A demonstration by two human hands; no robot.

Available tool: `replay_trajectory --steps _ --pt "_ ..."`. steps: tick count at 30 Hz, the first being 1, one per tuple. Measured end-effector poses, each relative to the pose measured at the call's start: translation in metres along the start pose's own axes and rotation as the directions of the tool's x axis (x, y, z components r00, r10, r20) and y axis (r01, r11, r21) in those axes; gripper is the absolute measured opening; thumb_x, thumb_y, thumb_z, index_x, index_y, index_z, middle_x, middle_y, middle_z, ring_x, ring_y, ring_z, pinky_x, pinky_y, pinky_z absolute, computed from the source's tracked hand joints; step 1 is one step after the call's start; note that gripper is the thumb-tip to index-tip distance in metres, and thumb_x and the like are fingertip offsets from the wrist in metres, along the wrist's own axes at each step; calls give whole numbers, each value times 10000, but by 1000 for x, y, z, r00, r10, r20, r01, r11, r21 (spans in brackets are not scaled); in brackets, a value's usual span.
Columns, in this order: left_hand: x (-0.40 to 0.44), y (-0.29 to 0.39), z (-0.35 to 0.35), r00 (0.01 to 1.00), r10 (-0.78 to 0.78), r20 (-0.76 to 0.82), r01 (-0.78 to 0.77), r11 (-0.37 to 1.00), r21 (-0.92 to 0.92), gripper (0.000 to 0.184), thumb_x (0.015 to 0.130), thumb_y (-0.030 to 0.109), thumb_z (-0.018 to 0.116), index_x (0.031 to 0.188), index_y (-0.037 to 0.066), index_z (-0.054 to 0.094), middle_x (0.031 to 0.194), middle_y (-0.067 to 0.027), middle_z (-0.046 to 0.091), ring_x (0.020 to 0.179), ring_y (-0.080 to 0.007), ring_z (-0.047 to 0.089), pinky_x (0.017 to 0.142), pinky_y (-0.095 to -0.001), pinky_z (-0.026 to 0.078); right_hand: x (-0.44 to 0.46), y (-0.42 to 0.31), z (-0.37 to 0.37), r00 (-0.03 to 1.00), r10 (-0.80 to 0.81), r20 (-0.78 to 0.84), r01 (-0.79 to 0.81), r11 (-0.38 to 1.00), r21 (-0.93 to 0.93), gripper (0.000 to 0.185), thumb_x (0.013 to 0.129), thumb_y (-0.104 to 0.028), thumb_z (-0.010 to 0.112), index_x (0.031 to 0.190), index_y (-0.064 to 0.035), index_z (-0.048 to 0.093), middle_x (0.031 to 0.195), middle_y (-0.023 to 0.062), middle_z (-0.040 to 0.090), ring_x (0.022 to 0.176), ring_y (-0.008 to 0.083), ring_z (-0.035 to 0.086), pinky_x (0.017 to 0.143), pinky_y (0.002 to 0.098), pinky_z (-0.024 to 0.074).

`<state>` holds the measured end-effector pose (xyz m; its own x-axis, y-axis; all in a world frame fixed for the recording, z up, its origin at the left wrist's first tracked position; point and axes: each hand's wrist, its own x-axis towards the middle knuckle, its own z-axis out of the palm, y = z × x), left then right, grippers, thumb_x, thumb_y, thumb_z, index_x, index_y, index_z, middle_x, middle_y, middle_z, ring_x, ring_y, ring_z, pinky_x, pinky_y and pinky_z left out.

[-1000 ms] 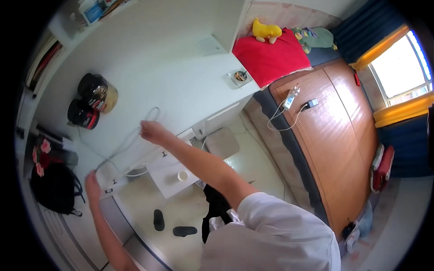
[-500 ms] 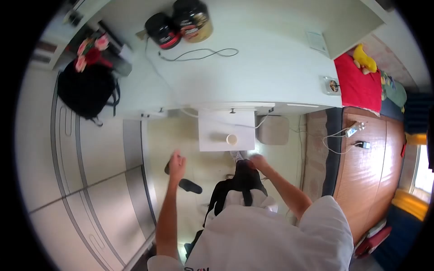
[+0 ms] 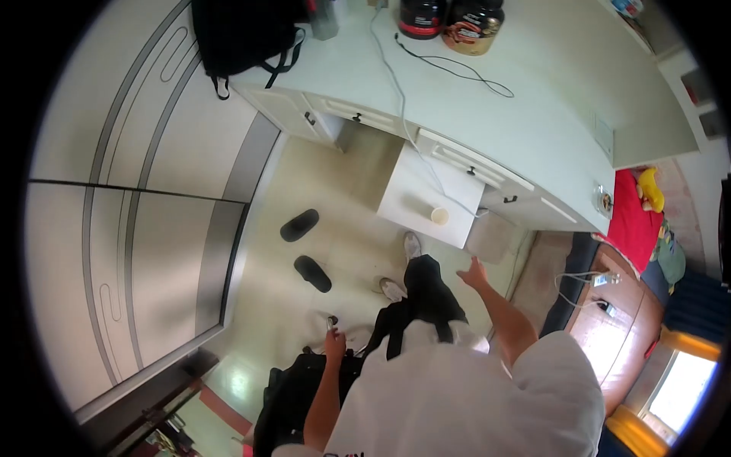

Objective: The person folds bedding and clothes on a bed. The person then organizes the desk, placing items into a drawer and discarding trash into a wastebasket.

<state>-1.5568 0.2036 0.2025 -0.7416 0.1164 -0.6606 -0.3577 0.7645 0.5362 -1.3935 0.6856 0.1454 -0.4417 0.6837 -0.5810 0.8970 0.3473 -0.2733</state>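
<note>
My left hand is low beside my body, at the edge of a black padded thing, perhaps a chair. Its fingers look closed around a small silver-and-dark piece that I cannot make out. My right hand is held out in the air with fingers apart and nothing in it, near the front corner of a low white surface. On that surface stands a pale cup, away from both hands. A white cable hangs down from the desk towards it.
Two dark slippers lie on the floor to the left. The white desk ahead carries tubs, a thin cable and a black backpack. A beige stool is beside the low surface; the bed is at right.
The view has turned, shifting the desk and slippers. My left hand has come back beside the black padded thing. My right hand has reached outward and its fingers are now spread.
</note>
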Motion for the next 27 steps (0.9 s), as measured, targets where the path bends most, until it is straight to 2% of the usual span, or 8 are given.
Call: replay_trajectory --steps 3,10,14,16,20,22,24,27 --pt "-40 -39 12 995 -90 -34 87 992 -92 327 832 162 561 1105 -18 543 840 -137 622 774 -230 610 716 -338 482 49 -89 -25 1000 19 -8 -20 998 -63 1054 643 -372 777 1432 -82 141 1342 254 348 1162 396 466 893 467 466" --pt "-153 -69 39 946 -316 -74 295 931 -214 302 847 115 574 1115 -19 534 853 -93 611 775 -174 603 720 -293 486 130 -171 3 982 176 -63 -184 967 -174 1038 624 -312 813 1425 -155 172 1324 247 322 1114 437 482 846 446 509" --pt "-174 -63 64 894 -447 -22 413 844 -342 293 841 120 569 1098 -17 538 868 -103 616 781 -185 610 722 -305 490 157 -148 29 999 20 -41 -30 966 -258 831 662 -285 766 1335 -130 303 1238 233 393 1059 445 498 840 497 482" --pt "-174 -68 77 880 -474 -31 427 819 -382 295 838 127 570 1095 -15 540 874 -109 619 780 -191 612 718 -311 492 141 -165 7 971 -229 -69 203 942 -267 726 684 -275 732 1292 -125 365 1205 224 412 1047 425 501 828 486 476" --pt "-162 0 100 875 -471 -115 413 849 -329 349 824 129 579 1140 -9 522 946 -157 617 786 -222 624 707 -328 501 94 -196 0 733 -676 73 650 666 -365 701 686 -255 716 1292 -104 395 1186 218 412 1032 406 493 768 497 480" --pt "-156 27 117 881 -434 -190 291 812 -506 406 810 129 616 1179 -2 505 1036 -177 589 810 -229 632 705 -321 504 50 -227 -6 643 -690 333 766 568 -301 678 678 -247 709 1275 -95 427 1146 227 435 986 418 504 762 500 479" --pt "-151 74 112 890 -378 -255 199 825 -529 465 788 130 661 1202 1 492 1119 -184 549 817 -223 631 704 -314 505 10 -245 7 363 -789 496 932 307 -194 651 662 -236 706 1246 -87 461 1080 214 479 944 398 523 756 478 485" --pt "-159 122 104 888 -276 -368 -7 792 -611 539 754 126 700 1226 11 466 1131 -172 535 802 -223 618 711 -314 497 -113 -322 -21 60 -603 795 998 33 -49 650 639 -234 716 1211 -45 470 1029 192 512 925 362 543 753 453 490"
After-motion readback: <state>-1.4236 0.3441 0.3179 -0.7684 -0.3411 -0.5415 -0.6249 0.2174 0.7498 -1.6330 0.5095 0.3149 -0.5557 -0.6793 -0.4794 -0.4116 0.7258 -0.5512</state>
